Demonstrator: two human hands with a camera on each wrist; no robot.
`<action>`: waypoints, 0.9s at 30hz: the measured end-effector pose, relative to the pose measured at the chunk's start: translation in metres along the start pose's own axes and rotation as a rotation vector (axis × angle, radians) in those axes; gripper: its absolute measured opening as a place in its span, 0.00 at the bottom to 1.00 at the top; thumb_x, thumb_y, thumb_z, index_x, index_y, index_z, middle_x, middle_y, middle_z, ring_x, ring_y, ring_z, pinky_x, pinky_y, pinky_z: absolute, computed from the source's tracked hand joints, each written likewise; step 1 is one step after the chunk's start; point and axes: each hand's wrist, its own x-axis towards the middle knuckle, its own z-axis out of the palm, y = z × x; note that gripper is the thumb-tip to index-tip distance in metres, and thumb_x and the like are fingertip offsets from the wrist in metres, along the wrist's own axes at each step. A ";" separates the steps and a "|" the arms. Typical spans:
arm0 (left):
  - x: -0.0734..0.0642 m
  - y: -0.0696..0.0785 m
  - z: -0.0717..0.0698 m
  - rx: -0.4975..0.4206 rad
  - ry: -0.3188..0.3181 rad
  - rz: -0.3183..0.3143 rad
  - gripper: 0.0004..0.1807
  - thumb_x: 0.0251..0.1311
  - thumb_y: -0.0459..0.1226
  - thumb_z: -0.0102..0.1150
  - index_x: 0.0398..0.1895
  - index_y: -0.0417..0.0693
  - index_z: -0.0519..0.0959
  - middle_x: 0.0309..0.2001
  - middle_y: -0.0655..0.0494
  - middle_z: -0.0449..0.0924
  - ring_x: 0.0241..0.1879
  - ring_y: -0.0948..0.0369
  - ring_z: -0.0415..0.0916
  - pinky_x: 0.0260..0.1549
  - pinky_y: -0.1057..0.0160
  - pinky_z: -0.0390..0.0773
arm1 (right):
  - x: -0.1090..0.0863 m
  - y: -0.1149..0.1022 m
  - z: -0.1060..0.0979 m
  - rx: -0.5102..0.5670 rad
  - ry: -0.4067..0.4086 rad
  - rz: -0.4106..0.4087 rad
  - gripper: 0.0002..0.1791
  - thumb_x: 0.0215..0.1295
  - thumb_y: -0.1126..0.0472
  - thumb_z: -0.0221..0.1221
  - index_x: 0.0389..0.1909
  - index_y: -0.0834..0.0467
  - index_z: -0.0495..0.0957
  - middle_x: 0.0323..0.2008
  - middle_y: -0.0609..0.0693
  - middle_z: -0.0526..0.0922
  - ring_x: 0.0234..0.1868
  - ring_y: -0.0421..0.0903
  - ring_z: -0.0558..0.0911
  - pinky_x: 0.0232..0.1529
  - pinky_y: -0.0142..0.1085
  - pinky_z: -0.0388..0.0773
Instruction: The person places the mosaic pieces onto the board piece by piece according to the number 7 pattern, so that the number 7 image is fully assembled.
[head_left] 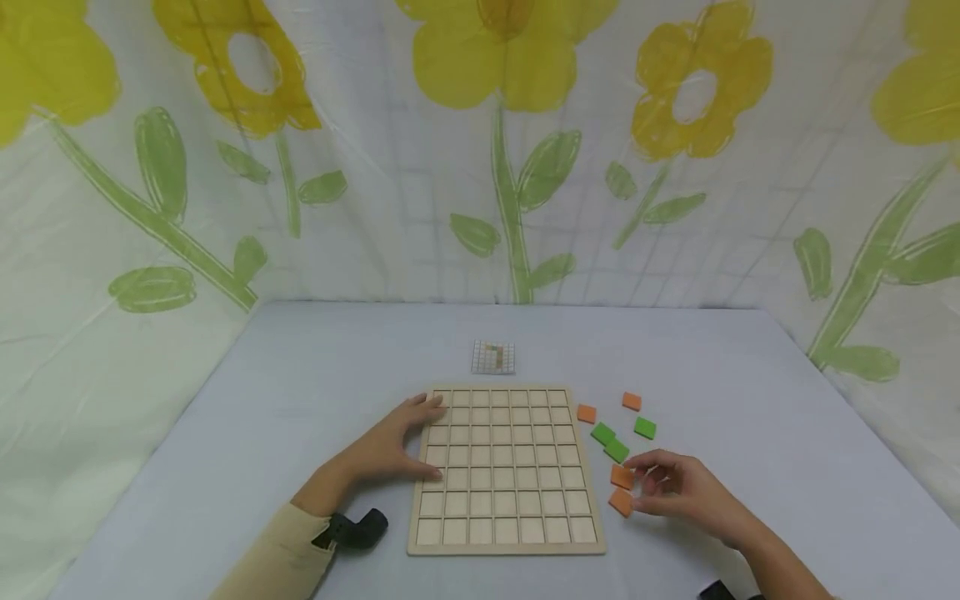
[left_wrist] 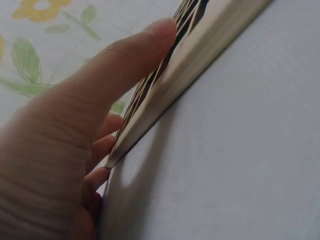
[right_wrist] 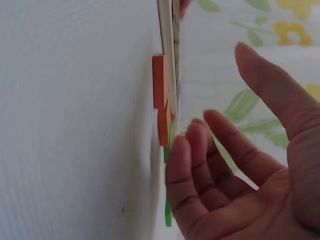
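A pale wooden board (head_left: 507, 504) divided into square cells lies in the middle of the table. My left hand (head_left: 386, 446) rests at its left edge, thumb and fingers spread apart; in the left wrist view the thumb reaches over the board's raised rim (left_wrist: 165, 95). Off the board's right side, my right hand (head_left: 686, 492) hovers by two orange square tiles, the upper tile (head_left: 622, 477) and the lower tile (head_left: 621, 502). Its fingers are loosely bent. The right wrist view shows thumb and fingers (right_wrist: 180, 170) apart with nothing between them, beside the orange tile (right_wrist: 159, 82).
Further back on the right lie three green tiles (head_left: 645, 428) and two more orange tiles (head_left: 632, 402). Behind the board sits a small card (head_left: 493, 357) printed with a coloured grid. A flower-patterned curtain (head_left: 375, 208) hangs beyond the white table (head_left: 337, 350).
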 end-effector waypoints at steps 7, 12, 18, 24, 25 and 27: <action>-0.002 0.001 -0.002 0.043 -0.026 0.039 0.51 0.36 0.60 0.70 0.65 0.50 0.66 0.72 0.53 0.54 0.73 0.47 0.42 0.68 0.40 0.48 | 0.001 0.007 0.001 -0.037 -0.086 -0.030 0.21 0.50 0.59 0.69 0.43 0.65 0.77 0.37 0.52 0.80 0.31 0.34 0.75 0.32 0.28 0.77; -0.002 0.002 -0.003 0.055 -0.031 0.040 0.50 0.37 0.60 0.70 0.66 0.50 0.65 0.72 0.53 0.54 0.73 0.47 0.42 0.68 0.40 0.48 | 0.003 0.005 0.002 -0.114 -0.078 -0.017 0.19 0.48 0.55 0.70 0.38 0.61 0.78 0.34 0.50 0.80 0.30 0.34 0.75 0.31 0.27 0.76; -0.001 0.002 -0.004 0.043 -0.037 0.032 0.51 0.36 0.59 0.71 0.66 0.49 0.66 0.72 0.53 0.53 0.73 0.47 0.41 0.68 0.40 0.47 | 0.002 0.007 0.006 -0.198 -0.023 -0.075 0.17 0.47 0.53 0.70 0.34 0.58 0.78 0.31 0.45 0.79 0.29 0.32 0.73 0.29 0.26 0.76; 0.000 0.001 -0.002 0.052 -0.035 0.034 0.51 0.36 0.60 0.70 0.66 0.50 0.66 0.73 0.54 0.53 0.73 0.48 0.41 0.68 0.40 0.48 | 0.002 0.005 0.011 -0.257 0.009 -0.113 0.16 0.46 0.54 0.71 0.32 0.58 0.77 0.29 0.43 0.78 0.28 0.30 0.72 0.28 0.26 0.75; 0.000 0.001 -0.002 0.051 -0.035 0.032 0.51 0.36 0.60 0.70 0.66 0.51 0.66 0.73 0.54 0.53 0.73 0.48 0.41 0.68 0.40 0.48 | 0.003 0.004 0.012 -0.260 0.008 -0.110 0.16 0.46 0.55 0.70 0.32 0.58 0.77 0.29 0.43 0.78 0.28 0.30 0.72 0.27 0.26 0.74; 0.001 0.001 -0.002 0.050 -0.034 0.028 0.51 0.36 0.60 0.71 0.66 0.51 0.66 0.72 0.54 0.53 0.73 0.48 0.41 0.68 0.40 0.48 | 0.003 0.003 0.012 -0.264 0.001 -0.094 0.15 0.47 0.56 0.70 0.32 0.58 0.77 0.29 0.44 0.78 0.28 0.30 0.71 0.27 0.26 0.74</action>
